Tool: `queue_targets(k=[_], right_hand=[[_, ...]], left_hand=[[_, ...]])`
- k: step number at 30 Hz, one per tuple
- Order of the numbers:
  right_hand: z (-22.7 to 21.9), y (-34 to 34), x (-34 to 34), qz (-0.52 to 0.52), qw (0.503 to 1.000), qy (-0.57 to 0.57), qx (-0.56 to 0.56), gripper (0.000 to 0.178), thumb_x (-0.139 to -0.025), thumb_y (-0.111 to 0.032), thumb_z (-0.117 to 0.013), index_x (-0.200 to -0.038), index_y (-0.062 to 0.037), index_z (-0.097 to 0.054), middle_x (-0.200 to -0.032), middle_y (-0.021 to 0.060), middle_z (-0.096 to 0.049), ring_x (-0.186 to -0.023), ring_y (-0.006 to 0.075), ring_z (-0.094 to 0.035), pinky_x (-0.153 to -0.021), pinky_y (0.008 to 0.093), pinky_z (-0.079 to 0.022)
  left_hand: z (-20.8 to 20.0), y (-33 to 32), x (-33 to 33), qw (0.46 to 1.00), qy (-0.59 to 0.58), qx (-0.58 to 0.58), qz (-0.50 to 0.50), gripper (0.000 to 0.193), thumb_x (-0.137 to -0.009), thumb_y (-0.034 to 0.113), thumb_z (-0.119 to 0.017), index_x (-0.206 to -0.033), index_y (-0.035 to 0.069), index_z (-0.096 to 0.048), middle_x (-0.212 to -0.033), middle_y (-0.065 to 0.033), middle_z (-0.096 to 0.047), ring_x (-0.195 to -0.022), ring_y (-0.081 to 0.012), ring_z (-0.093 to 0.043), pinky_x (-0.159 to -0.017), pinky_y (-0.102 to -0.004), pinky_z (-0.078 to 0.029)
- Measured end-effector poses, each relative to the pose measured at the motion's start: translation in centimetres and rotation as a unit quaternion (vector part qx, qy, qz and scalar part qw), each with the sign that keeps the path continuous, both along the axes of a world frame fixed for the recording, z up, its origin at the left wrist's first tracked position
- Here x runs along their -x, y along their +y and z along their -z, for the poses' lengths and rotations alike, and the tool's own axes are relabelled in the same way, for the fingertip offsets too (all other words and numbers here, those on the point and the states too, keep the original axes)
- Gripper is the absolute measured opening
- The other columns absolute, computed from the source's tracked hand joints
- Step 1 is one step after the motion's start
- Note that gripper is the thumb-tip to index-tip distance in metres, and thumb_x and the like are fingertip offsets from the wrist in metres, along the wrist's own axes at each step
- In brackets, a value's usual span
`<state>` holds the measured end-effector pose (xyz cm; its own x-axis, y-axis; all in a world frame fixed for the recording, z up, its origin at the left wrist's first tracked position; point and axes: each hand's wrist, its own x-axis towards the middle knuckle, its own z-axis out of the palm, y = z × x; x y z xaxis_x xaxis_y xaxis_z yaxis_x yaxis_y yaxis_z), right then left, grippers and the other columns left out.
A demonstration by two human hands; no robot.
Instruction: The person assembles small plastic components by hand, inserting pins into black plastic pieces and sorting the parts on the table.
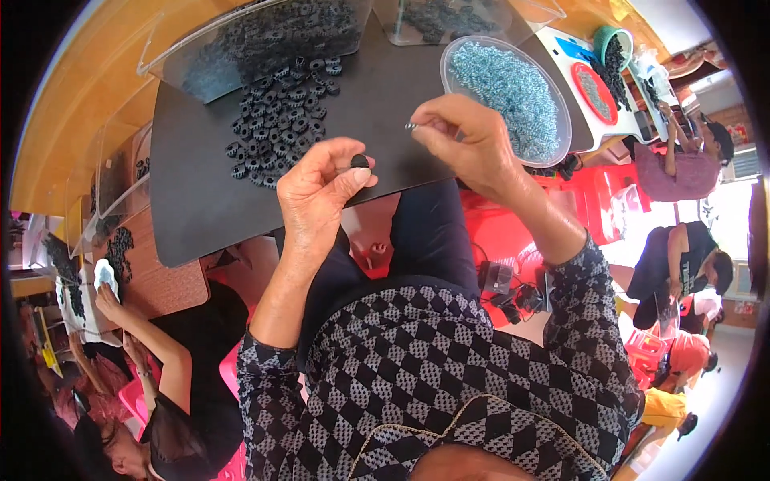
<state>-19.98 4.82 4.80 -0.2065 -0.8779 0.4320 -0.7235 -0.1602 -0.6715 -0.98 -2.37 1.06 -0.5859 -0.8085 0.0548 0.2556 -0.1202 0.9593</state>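
My left hand (314, 186) is closed on a small round black plastic part (360, 161), held between thumb and fingers above the near edge of the dark table (196, 212). To its right and a little farther away, my right hand (475, 143) pinches a tiny shiny piece (411, 126), too small to make out fully. Just behind that hand stands a clear oval tub (447, 78) heaped with small silvery-blue pieces (505, 88). Beyond my left hand lies a loose pile of black ring-shaped parts (281, 120) with notched, light-coloured edges.
A clear bin (216, 70) of black parts stands at the far left, and another clear container (405, 36) stands at the back. A side table at right bears a red tray (592, 94) and a green tub (613, 42). Other people work on both sides.
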Motion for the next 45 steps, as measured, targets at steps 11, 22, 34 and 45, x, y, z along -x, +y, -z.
queue_targets(k=[11, 22, 34, 45], right_hand=[[-0.3, 0.4, -3.2, -0.07, 0.997, -0.037, -0.008, 0.014, -0.077, -0.002, -0.064, -0.091, -0.0015, -0.064, -0.077, 0.003, -0.057, -0.065, 0.0088, -0.049, -0.059, 0.0224, -0.041], [-0.1, 0.0, -4.4, -0.05, 0.998, -0.024, 0.039, 0.016, -0.075, 0.004, -0.063, -0.09, -0.0001, -0.063, -0.078, 0.0059, -0.059, -0.065, 0.0111, -0.054, -0.056, 0.0232, -0.042], [0.1, -0.3, -4.6, -0.093, 0.969, 0.18, 0.145, 0.019, -0.071, 0.006, -0.061, -0.09, 0.0008, -0.061, -0.082, 0.013, -0.059, -0.069, 0.0277, -0.055, -0.057, 0.0344, -0.046], [-0.3, -1.2, -4.6, -0.06, 0.982, 0.133, 0.118, 0.015, -0.072, 0.004, -0.062, -0.087, 0.0008, -0.061, -0.079, 0.0128, -0.06, -0.07, 0.0269, -0.057, -0.059, 0.0335, -0.046]], left_hand=[[-0.6, 0.0, -0.4, 0.994, 0.051, -0.05, -0.084, 0.017, -0.075, -0.002, -0.068, -0.092, -0.003, -0.065, -0.077, -0.0042, -0.062, -0.065, -0.0091, -0.057, -0.057, -0.021, -0.047], [-0.4, 0.6, 0.0, 0.97, 0.136, -0.199, -0.018, 0.016, -0.081, -0.003, -0.06, -0.096, -0.007, -0.058, -0.082, -0.0171, -0.066, -0.063, -0.0189, -0.065, -0.055, -0.0257, -0.052], [0.1, 1.4, 0.3, 0.981, 0.099, -0.161, -0.039, 0.014, -0.08, -0.003, -0.062, -0.093, -0.007, -0.058, -0.079, -0.016, -0.066, -0.06, -0.0167, -0.063, -0.054, -0.0236, -0.05], [-0.5, 1.0, 0.9, 0.98, 0.114, -0.159, -0.046, 0.017, -0.081, -0.001, -0.061, -0.097, -0.006, -0.058, -0.078, -0.0134, -0.065, -0.062, -0.0176, -0.064, -0.055, -0.025, -0.051]])
